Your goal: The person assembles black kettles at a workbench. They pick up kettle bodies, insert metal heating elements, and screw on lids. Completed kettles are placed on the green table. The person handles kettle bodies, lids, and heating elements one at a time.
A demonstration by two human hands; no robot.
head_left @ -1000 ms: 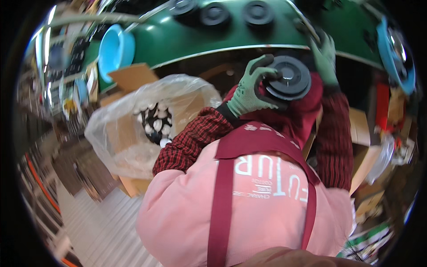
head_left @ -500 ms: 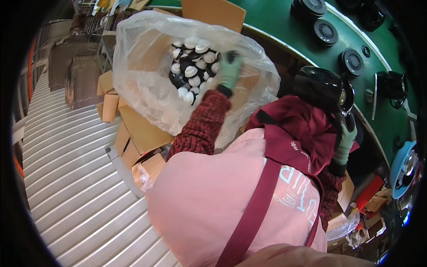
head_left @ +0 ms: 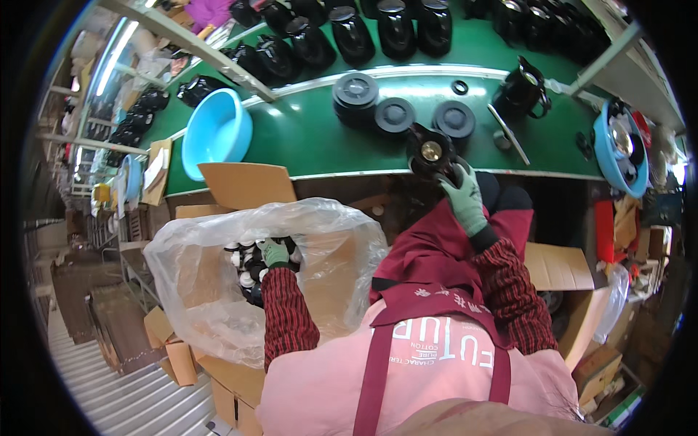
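Observation:
With my right hand (head_left: pixel 466 198), in a green glove, I hold a black jug (head_left: pixel 422 139) by its handle side, above the front edge of the bench. The jug is tilted, its round, shiny mouth turned toward me. My left hand (head_left: pixel 274 253), also gloved in green, is down in a carton lined with a clear plastic bag (head_left: pixel 331 243). It touches a pile of black-and-white stopper-like parts (head_left: pixel 251 270). Its fingertips are hidden among the parts, so I cannot make out whether they grip one.
On the green bench (head_left: pixel 305 149) are black round lids (head_left: pixel 395 115), a black ring (head_left: pixel 459 87), another black jug (head_left: pixel 520 91) and rows of black jug bodies (head_left: pixel 352 36). Blue basins (head_left: pixel 218 134) stand at both sides. An open carton (head_left: pixel 560 267) is on my right.
My view has swung toward the bench. The jug in my right hand has turned, so its mouth faces me. My left hand has gone deeper into the pile of parts.

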